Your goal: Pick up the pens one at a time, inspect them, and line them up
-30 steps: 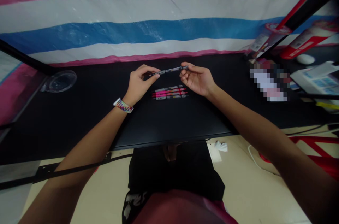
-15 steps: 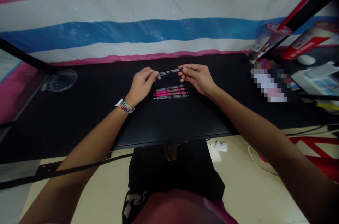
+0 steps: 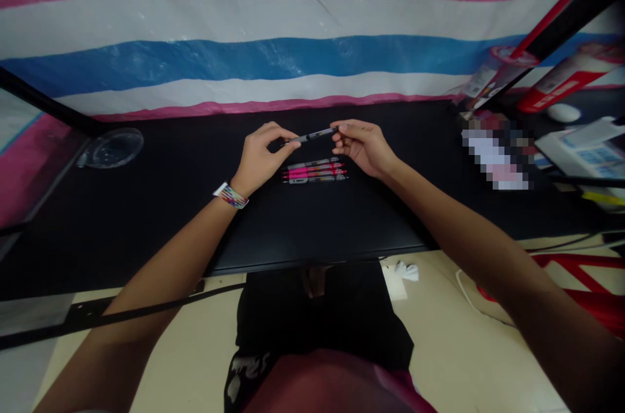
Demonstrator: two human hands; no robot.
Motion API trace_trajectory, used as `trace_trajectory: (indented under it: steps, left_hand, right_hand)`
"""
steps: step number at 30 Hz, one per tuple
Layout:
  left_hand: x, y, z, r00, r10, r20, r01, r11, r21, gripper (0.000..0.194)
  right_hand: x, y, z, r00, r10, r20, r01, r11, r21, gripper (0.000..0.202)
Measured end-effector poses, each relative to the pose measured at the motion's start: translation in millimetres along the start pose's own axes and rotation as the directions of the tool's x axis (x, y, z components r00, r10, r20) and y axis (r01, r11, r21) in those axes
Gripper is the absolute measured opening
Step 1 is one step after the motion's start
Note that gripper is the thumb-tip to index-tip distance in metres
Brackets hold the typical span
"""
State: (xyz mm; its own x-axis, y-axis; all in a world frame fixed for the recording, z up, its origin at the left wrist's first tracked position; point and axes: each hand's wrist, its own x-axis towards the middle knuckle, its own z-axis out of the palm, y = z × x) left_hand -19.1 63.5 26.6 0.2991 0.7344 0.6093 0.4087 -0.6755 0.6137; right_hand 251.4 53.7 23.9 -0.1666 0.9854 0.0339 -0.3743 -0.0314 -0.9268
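Note:
A pen with a dark and grey barrel (image 3: 315,136) is held just above the black table, slanting slightly up to the right. My right hand (image 3: 366,147) pinches its right end between thumb and fingertips. At the other end, my left hand (image 3: 261,156) has the pen between thumb and index finger; the tip there is partly hidden. Below it, several pens lie side by side in a neat row on the table, among them a pink pen (image 3: 312,172) and a grey-and-black pen (image 3: 317,179) nearest me.
A clear round plastic lid (image 3: 117,148) lies at the left. Toward the right stand a clear cup (image 3: 493,74) and a red-and-white container (image 3: 561,81), with a white rounded object (image 3: 564,112) near them. The black table (image 3: 312,230) ends in front of my lap. Behind it hangs a striped sheet (image 3: 273,61).
The left thumb and index finger have shifted and spread a little on the pen's left end. The pen's barrel shows a different side. The row of pens has stayed put.

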Motion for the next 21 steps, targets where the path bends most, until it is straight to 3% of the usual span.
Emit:
trace_trajectory:
  steps: [4, 10, 16, 21]
  left_hand:
    - [0, 1, 0.0, 1.0, -0.018, -0.004, 0.018, 1.0, -0.009, 0.015]
    - [0, 3, 1.8, 1.0, 0.01, -0.006, -0.01, 1.0, -0.026, 0.013]
    - [0, 2, 2.0, 1.0, -0.013, 0.004, 0.013, 1.0, 0.001, 0.019]
    - [1, -3, 0.0, 1.0, 0.003, -0.004, -0.003, 1.0, 0.007, 0.025]
  right_hand:
    - [-3, -9, 2, 0.988, 0.144, 0.059, -0.15, 0.982, 0.111, 0.031]
    - [-1, -6, 2, 0.989, 0.151, -0.002, -0.148, 0.973, 0.177, 0.02]
    - [-2, -5, 5, 0.996, 0.082, 0.023, -0.084, 0.995, 0.056, 0.041]
    - [-3, 0, 6, 0.992, -0.121, 0.016, 0.122, 0.982, -0.147, 0.04]
